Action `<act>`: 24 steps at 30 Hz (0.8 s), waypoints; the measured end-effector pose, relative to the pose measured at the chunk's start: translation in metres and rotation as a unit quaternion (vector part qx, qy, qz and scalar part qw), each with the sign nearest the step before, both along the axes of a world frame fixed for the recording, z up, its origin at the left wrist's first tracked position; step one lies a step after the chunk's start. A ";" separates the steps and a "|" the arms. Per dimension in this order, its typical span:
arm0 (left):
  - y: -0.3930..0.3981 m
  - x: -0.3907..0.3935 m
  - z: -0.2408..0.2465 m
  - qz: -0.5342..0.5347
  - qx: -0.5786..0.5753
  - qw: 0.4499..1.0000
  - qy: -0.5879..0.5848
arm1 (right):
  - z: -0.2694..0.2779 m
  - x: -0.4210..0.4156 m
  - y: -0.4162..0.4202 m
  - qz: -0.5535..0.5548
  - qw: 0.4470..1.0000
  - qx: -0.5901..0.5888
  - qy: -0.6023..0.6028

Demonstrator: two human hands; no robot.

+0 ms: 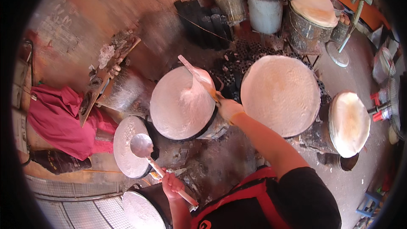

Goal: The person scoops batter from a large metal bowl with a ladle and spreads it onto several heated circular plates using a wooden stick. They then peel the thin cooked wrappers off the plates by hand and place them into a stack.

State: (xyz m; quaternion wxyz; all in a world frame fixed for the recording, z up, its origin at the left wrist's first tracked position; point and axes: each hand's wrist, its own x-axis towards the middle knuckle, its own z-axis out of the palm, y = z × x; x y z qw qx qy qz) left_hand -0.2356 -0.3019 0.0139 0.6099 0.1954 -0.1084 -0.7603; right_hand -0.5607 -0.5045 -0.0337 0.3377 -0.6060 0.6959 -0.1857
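Observation:
My left hand [173, 184] grips the long handle of a metal ladle [141, 145]. The ladle's bowl hangs in front of a batter-covered round griddle [127, 159] at the left. My right hand [229, 109], in a light work glove, holds a flat spreader [200, 78] by its handle. Its blade lies across white batter [171, 111] on the middle round griddle, where the batter is smeared in a curved track. Right of this hand, a larger round sheet of pancake [281, 95] covers another griddle. Another batter-covered round griddle [143, 211] is at the lower left.
A browned pancake [349, 124] covers a drum top at the right. Another pancake [311, 3] drapes over a bucket at the back, near lidded buckets [265, 9]. Perforated coal briquettes [233, 60] lie behind the griddles. A magenta cloth [66, 117] and a fan [397, 101] flank the area.

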 end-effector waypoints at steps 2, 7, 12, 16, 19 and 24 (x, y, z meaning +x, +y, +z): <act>-0.004 -0.008 -0.009 -0.005 0.020 1.000 0.006 | 0.011 0.011 -0.049 0.010 0.997 0.072 -0.016; -0.026 -0.032 -0.014 0.012 0.118 0.992 -0.037 | -0.096 0.000 -0.078 0.129 0.971 -0.203 -0.015; -0.036 -0.033 -0.005 0.040 0.148 0.975 -0.161 | -0.024 0.014 0.031 -0.013 0.950 0.086 -0.299; -0.063 -0.046 -0.007 0.025 0.158 0.961 -0.225 | 0.005 0.022 0.050 0.158 0.966 -0.001 -0.205; -0.085 -0.053 -0.003 0.007 0.150 0.946 -0.287 | 0.014 -0.012 0.001 0.059 0.967 0.074 -0.237; -0.137 -0.058 -0.004 -0.074 0.198 0.950 -0.228 | 0.002 -0.051 -0.002 0.133 0.974 0.076 -0.168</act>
